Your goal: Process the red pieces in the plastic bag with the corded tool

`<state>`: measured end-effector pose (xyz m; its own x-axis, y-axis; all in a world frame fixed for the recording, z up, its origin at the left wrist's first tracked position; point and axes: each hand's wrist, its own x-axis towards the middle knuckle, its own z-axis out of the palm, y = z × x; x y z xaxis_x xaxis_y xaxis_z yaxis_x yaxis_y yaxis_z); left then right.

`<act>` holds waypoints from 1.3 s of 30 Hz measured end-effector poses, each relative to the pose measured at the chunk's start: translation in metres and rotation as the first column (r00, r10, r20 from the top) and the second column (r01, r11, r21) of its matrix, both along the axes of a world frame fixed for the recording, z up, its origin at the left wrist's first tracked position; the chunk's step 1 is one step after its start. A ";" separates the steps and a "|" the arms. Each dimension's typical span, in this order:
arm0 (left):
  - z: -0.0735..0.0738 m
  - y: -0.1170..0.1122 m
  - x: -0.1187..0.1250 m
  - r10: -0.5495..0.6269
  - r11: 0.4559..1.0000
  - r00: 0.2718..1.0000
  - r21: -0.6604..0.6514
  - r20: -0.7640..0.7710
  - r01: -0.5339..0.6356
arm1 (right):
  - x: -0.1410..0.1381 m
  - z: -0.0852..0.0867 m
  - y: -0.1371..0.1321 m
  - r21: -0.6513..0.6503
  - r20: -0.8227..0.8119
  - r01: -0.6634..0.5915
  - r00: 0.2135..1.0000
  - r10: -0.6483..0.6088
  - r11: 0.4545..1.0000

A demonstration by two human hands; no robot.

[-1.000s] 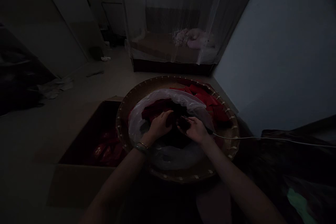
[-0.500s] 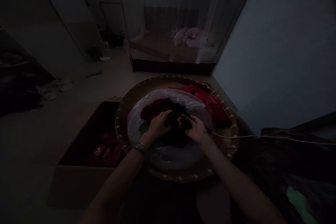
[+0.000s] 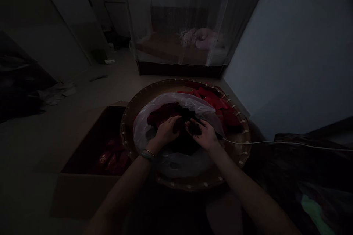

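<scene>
Over a clear plastic bag (image 3: 182, 167) lying open in a round woven bamboo tray (image 3: 128, 117), both my hands are close together. My left hand (image 3: 166, 132) is curled, fingertips toward my right hand; what it holds is lost in the dark. My right hand (image 3: 205, 136) is turned palm up and cupped, with a dark loose clump (image 3: 195, 129) in it. Dark red packets (image 3: 162, 113) lie in the bag at its far left, and its middle is black. A white cable (image 3: 248, 143) runs from the right to a dark item beside my right wrist, mostly hidden.
Red packets (image 3: 217, 104) lie at the tray's far right. On the left stands an open cardboard box (image 3: 82, 187) with shiny red packets (image 3: 110, 158). A pale wall (image 3: 289, 55) rises at right, a netted bed (image 3: 165, 47) beyond. The room is very dim.
My right hand has shifted very slightly left, its fingers a little more curled round the dark clump. My left hand stays in nearly the same place.
</scene>
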<state>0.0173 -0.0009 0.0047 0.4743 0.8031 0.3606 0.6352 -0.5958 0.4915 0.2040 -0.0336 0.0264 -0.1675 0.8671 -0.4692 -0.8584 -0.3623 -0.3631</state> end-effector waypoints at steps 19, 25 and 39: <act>0.002 -0.001 0.000 0.003 1.000 0.999 -0.014 -0.034 -0.003 | 0.001 -0.005 0.006 -0.027 -0.068 0.115 0.991 -0.117 0.993; 0.002 -0.001 0.000 -0.011 1.000 1.000 -0.010 -0.028 0.010 | -0.003 0.007 0.007 0.003 -0.051 0.182 0.982 -0.181 0.983; 0.004 -0.002 0.001 0.009 1.000 0.999 -0.022 -0.037 -0.010 | -0.046 0.032 0.035 0.352 0.183 0.274 0.918 -0.352 0.895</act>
<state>0.0183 -0.0031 0.0085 0.4790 0.8155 0.3248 0.6588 -0.5785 0.4809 0.1579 0.0012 0.0587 0.2186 0.9632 -0.1566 -0.7823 0.0771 -0.6181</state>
